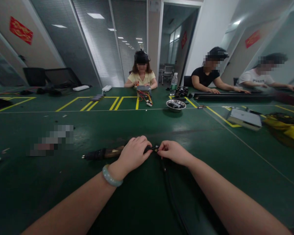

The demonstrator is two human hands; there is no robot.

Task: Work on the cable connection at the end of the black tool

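Honestly, left hand point(134, 152) clasps the tool point(96, 154) on the table point(117, 125), right hand point(174, 152) pinches some tiny end piece point(156, 148); a snagged cable point(170, 188) could probably yank it loose.

Metal-tipped tool point(95, 154), smooth cable point(171, 196), shiny metal bowl point(175, 109), glossy tabletop point(127, 122)

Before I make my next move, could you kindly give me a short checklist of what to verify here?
1. Left hand on the tool: ok.
2. Right hand near the upper end of the cable: ok.
3. Right hand's grip: cannot tell, the detail is too small.
4. Bowl apart from both hands: ok.
5. Bottle upright: ok.
6. Bracelet off: not ok, it is worn.
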